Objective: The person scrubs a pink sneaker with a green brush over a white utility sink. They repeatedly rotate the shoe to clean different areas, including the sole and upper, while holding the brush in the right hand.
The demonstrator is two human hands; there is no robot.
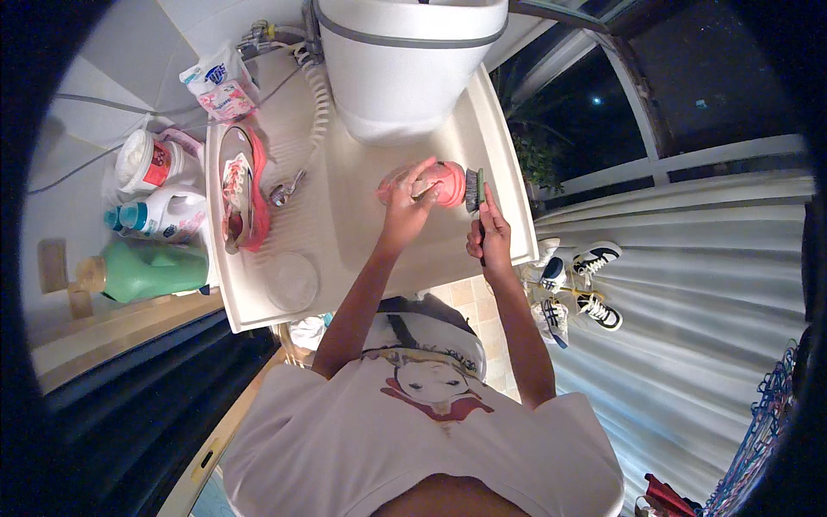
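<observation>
My left hand (411, 205) grips a pink-soled shoe (450, 179) over the basin of a cream laundry sink (426, 252). The fingers and palm cover part of the shoe. In my right hand (494, 239) is the handle of a scrub brush (477, 189) with dark bristles and a green back. The bristles face the rounded end of the shoe, very close to it; whether they touch, I cannot tell. A second shoe (240, 187), grey with white laces and a pink sole, lies on the ribbed washboard left of the basin.
A tall white bin (400, 77) stands in the sink's far end. A spray head (286, 189) on a coiled hose (319, 97) lies on the washboard. Detergent bottles (155, 271) and a white tub (139, 161) line the left side. Several sneakers (552, 274) hang at the right.
</observation>
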